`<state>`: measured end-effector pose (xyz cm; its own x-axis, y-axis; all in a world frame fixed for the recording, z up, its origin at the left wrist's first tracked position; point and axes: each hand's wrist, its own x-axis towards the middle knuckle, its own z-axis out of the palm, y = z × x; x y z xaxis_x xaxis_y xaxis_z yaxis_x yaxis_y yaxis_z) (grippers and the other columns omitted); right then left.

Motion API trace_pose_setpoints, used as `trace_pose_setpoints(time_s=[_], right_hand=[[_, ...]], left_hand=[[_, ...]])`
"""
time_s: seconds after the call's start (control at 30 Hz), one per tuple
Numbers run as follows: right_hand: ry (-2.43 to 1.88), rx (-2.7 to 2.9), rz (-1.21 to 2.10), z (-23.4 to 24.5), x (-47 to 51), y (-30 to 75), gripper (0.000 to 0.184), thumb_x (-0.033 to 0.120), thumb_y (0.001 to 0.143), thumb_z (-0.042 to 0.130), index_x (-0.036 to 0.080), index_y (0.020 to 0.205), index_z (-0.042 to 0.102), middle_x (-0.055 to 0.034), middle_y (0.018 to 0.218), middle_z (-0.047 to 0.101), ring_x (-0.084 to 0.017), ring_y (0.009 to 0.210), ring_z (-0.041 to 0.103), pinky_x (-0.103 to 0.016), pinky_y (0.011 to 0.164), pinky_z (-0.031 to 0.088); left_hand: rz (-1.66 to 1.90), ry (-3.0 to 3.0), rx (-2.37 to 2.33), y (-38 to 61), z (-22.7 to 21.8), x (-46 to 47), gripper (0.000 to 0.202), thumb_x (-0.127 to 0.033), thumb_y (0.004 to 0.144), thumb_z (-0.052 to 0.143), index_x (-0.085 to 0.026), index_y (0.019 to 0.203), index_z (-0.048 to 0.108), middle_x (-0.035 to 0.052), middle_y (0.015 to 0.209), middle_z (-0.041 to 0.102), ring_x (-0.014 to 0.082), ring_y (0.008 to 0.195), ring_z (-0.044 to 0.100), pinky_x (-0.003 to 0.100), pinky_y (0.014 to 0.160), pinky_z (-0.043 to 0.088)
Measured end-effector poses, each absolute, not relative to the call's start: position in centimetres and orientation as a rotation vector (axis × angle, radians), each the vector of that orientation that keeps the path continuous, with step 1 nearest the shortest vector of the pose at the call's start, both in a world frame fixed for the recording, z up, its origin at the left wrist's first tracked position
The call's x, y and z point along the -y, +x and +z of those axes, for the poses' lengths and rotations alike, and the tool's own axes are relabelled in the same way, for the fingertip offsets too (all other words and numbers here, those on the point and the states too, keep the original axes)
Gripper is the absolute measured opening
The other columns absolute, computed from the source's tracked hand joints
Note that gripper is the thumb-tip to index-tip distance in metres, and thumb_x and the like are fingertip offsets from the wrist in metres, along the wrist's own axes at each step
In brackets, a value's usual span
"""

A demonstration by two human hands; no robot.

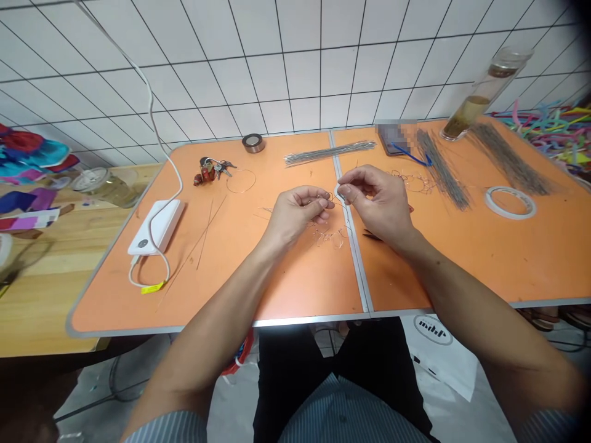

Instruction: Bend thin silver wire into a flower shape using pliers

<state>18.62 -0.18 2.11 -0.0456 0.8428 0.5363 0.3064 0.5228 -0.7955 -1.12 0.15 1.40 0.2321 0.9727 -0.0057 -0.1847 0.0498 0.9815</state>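
Both hands meet above the seam of the orange folding table (231, 277). My left hand (300, 212) is closed, thumb against fingers, pinching a thin wire. Bent wire loops (330, 235) show just below its fingertips. My right hand (378, 200) is also closed in a pinch, close to the left fingertips. A small white bit (340, 194), perhaps a piece of tape, sits at its thumb and finger; wire seems to run to it. Beneath the right wrist a dark-tipped tool (372, 235) lies partly hidden.
Bundles of thin wire (330, 152) lie at the back and right (443, 169). A white tape roll (510, 203), a phone (394, 140) and a glass bottle (484, 95) stand or lie rightward. Leftward are a power bank (157, 227), keys (212, 170) and a dark tape roll (253, 143).
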Motion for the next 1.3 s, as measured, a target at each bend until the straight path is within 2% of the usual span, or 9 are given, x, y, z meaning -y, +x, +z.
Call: trace_pose_setpoints(time_s=[0.4,0.67,1.03,1.3], right_hand=[[-1.010,1.617,0.604,2.34,0.24,18.58,0.007,0.030,0.094,0.076,0.024,0.097,0.079,-0.0011,0.089,0.079,-0.018,0.075,0.073,-0.037,0.075,0.061],[-1.021,1.613,0.608,2.23,0.25,18.58,0.005,0.026,0.094,0.075,0.024,0.097,0.079,-0.0016,0.091,0.079,-0.019,0.080,0.074,-0.037,0.078,0.060],[-1.047,1.624,0.640,2.34,0.14,18.91,0.005,0.025,0.093,0.073,0.024,0.094,0.078,0.0001,0.083,0.077,-0.017,0.069,0.070,-0.034,0.068,0.058],[-1.056,1.614,0.676,2.37,0.43,18.91,0.005,0.026,0.094,0.075,0.025,0.096,0.079,-0.0002,0.084,0.077,-0.018,0.070,0.071,-0.034,0.068,0.058]], left_hand=[[1.097,1.119,-0.928,-1.06,1.53,-0.08,0.016,-0.022,0.083,0.087,-0.014,0.095,0.080,0.0088,0.090,0.084,0.0113,0.068,0.072,0.024,0.067,0.060],[1.080,1.145,-0.910,-1.17,1.41,-0.07,0.014,-0.022,0.084,0.086,-0.014,0.094,0.081,0.0080,0.088,0.082,0.0126,0.069,0.074,0.025,0.067,0.060],[1.049,1.161,-0.916,-1.04,0.92,-0.18,0.022,-0.030,0.078,0.092,-0.015,0.092,0.084,0.0081,0.091,0.084,0.0114,0.067,0.071,0.025,0.065,0.060],[1.051,1.099,-0.936,-1.12,0.86,-0.39,0.024,-0.030,0.080,0.093,-0.014,0.094,0.082,0.0085,0.087,0.084,0.0120,0.066,0.072,0.025,0.065,0.060]])
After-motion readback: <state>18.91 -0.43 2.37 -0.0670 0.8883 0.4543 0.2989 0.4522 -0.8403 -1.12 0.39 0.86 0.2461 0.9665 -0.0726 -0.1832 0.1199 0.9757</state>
